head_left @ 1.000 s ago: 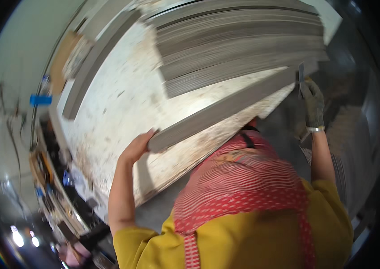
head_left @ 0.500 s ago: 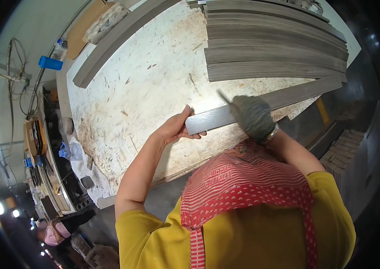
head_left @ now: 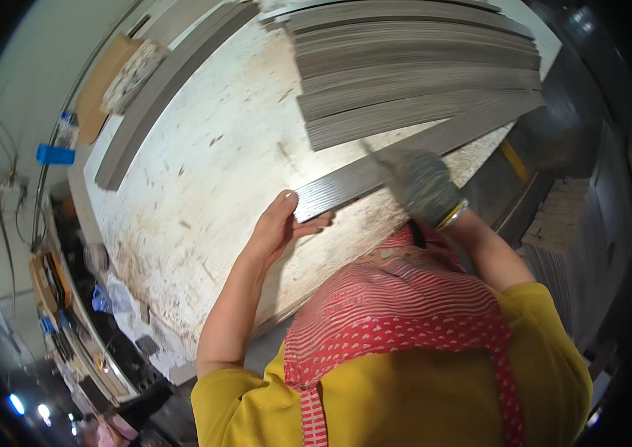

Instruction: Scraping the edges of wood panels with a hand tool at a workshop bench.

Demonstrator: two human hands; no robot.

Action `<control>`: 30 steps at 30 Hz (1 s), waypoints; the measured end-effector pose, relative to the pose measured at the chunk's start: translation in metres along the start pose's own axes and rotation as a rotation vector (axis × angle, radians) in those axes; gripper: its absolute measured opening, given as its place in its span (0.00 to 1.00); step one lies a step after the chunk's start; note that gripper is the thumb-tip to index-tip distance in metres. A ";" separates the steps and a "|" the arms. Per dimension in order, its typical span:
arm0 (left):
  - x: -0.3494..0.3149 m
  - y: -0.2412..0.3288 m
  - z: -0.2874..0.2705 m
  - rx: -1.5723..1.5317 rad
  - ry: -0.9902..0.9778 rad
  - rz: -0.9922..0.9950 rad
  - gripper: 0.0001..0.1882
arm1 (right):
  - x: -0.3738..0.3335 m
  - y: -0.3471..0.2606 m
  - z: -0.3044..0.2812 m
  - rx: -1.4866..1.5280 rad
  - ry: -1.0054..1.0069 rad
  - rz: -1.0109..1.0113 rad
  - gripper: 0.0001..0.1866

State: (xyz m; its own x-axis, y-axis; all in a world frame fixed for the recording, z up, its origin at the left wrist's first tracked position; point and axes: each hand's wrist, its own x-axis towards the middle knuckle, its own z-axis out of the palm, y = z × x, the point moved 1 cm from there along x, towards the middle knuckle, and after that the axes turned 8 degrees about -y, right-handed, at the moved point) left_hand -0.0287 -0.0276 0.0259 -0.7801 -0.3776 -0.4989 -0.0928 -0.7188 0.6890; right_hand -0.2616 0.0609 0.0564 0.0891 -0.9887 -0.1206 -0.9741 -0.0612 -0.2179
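Observation:
My bare left hand [head_left: 274, 227] grips the near-left end of a long grey wood-grain plank [head_left: 337, 186], thumb at its end and fingers under its edge. The plank slants away to the right across the front of the white worktable [head_left: 234, 160]. Over its middle is my right hand [head_left: 424, 188] in a dark grey glove, closed around a thin dark tool [head_left: 368, 149] whose tip sticks out to the upper left. Motion blurs the tool, and its kind does not show. Light glares on the plank's end by my left hand.
Several grey planks [head_left: 413, 67] lie stacked at the far right of the table. More long strips [head_left: 174, 93] run along its far left side. A blue cup [head_left: 56, 155] is at the left edge, and a shelf with tools [head_left: 70, 313] stands beyond it. Small chips litter the tabletop.
The view has turned and shifted, so the table and stacks sit differently in the picture. My left hand still grips the plank's end; my gloved right hand stays over the plank with the tool.

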 end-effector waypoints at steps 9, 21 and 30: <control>-0.027 -0.013 0.005 0.176 0.141 0.064 0.19 | -0.052 0.130 -0.005 -0.005 0.026 0.643 0.12; -0.090 -0.033 -0.042 0.337 0.231 -0.052 0.19 | -0.068 0.198 -0.008 0.148 -0.122 0.834 0.14; -0.108 -0.026 -0.078 0.396 0.334 -0.173 0.17 | -0.070 0.202 0.045 -0.271 0.762 0.103 0.12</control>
State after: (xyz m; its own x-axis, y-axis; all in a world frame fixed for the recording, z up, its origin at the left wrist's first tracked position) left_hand 0.1061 -0.0144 0.0208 -0.4999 -0.4842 -0.7180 -0.4784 -0.5368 0.6950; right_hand -0.4556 0.1243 -0.0228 -0.0747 -0.8068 0.5861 -0.9948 0.1007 0.0119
